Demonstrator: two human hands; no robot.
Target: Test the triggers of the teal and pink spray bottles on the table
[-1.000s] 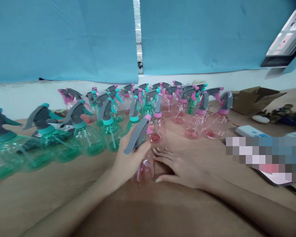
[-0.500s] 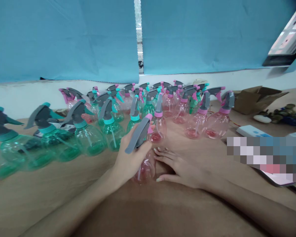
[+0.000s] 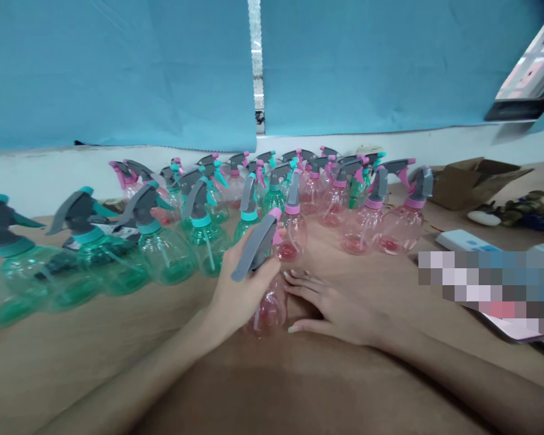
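My left hand (image 3: 240, 287) is wrapped round the neck of a pink spray bottle (image 3: 269, 311) with a grey and pink trigger head, upright on the wooden table. Palm down on the table just right of that bottle lies my right hand (image 3: 333, 305), its fingers spread and the fingertips close to the bottle's side. Directly behind stands another pink spray bottle (image 3: 292, 232). A row of green spray bottles, among them one with a turquoise collar (image 3: 165, 257), runs off to the left. Two pink bottles (image 3: 401, 229) stand at the right.
More green and pink spray bottles crowd the back of the table (image 3: 118, 356). Toward the right are an open cardboard box (image 3: 462, 184), a white oval object (image 3: 483, 217), a white and blue box (image 3: 465, 240) and a blurred-out flat device with a cable. Blue cloth (image 3: 118, 72) covers the wall.
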